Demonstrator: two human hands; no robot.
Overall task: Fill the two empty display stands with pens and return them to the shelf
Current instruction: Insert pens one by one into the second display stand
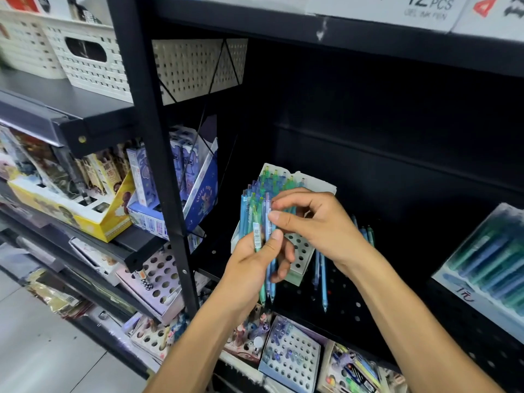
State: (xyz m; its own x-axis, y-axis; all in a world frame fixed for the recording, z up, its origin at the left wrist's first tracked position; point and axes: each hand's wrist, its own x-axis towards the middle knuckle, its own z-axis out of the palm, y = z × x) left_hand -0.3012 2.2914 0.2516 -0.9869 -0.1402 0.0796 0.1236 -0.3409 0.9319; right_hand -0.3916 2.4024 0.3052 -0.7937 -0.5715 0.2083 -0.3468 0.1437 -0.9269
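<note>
My left hand [255,265] grips a bundle of blue and green pens [256,214], tips pointing down. My right hand [314,222] pinches the top of one pen in that bundle. Behind the hands a white display stand [300,251] with round holes stands on the black shelf [346,307]; its back rows hold several blue and green pens [272,180], while its front holes are bare. A few loose blue and green pens [323,279] lie on the shelf to the right of the stand.
A tray of blue-green pens [490,268] sits at the right. A black upright post [158,165] stands left of the hands. Boxed goods [175,188] fill the left shelves. More holed stands [292,355] sit on the lower shelf. White baskets [90,61] sit above left.
</note>
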